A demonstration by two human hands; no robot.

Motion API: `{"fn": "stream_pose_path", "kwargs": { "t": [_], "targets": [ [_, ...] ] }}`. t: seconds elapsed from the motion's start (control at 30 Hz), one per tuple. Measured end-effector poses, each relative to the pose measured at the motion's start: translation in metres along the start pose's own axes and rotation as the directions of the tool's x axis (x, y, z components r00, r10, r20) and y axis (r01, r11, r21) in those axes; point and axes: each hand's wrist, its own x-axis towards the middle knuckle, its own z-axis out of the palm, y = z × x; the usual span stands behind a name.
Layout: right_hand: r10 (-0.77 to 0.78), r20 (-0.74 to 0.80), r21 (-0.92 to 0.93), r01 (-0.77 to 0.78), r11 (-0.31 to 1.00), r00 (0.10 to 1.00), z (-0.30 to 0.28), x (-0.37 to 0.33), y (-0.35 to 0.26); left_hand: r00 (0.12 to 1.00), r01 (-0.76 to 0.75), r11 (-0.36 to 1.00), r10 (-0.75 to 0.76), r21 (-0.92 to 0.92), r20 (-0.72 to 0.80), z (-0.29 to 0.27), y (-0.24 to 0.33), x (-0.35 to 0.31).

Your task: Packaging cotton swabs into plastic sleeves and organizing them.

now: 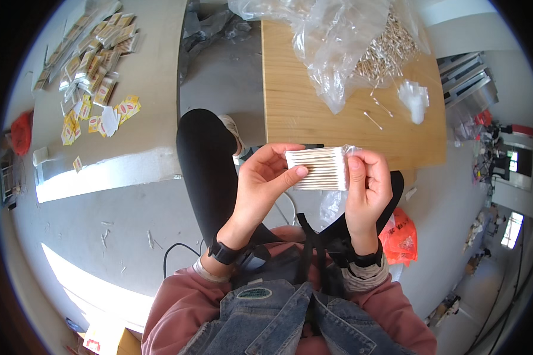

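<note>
A flat bundle of cotton swabs (pixel 318 170) lies level between my two hands, its wooden sticks side by side. The thumb of my left hand (pixel 265 176) presses on the front of the bundle at its left end, with the fingers behind. My right hand (pixel 368 177) pinches the right end, where a clear plastic bag (pixel 350 151) wraps round the swab tips. Whether the bag covers the whole bundle I cannot tell. Both hands are above my lap, just in front of the wooden table edge.
On the wooden table (pixel 284 83) a large clear bag (pixel 331 59) spills a heap of loose swabs (pixel 391 50). Small clear bags (pixel 414 100) stand beside it. The left table (pixel 148 118) carries packed swab bundles (pixel 95 65) and yellow cards (pixel 127 107). An orange bag (pixel 400 239) is low at right.
</note>
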Motion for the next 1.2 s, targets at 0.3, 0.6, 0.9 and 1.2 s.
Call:
{"fn": "stream_pose_path", "kwargs": {
  "t": [0.3, 0.6, 0.9, 1.2],
  "targets": [
    [-0.054, 0.312, 0.257, -0.029, 0.966, 0.948, 0.014, -0.003, -0.057, 0.991, -0.127, 0.949, 0.136, -0.287, 0.012, -0.019, 0.015, -0.046],
    [-0.305, 0.263, 0.009, 0.314, 0.949, 0.915, -0.005, -0.012, -0.105, 0.930, -0.300, 0.913, 0.344, -0.277, 0.126, 0.006, 0.025, -0.044],
    [-0.368, 0.308, -0.110, 0.418, 0.902, 0.877, -0.028, -0.001, -0.121, 0.741, -0.659, 0.574, 0.608, 0.486, 0.285, 0.045, 0.099, -0.073],
    [0.175, 0.348, 0.098, -0.221, 0.970, 0.921, -0.045, 0.011, -0.072, 0.903, -0.321, 0.579, 0.425, 0.749, 0.059, 0.065, 0.066, -0.034]
  ]
}}
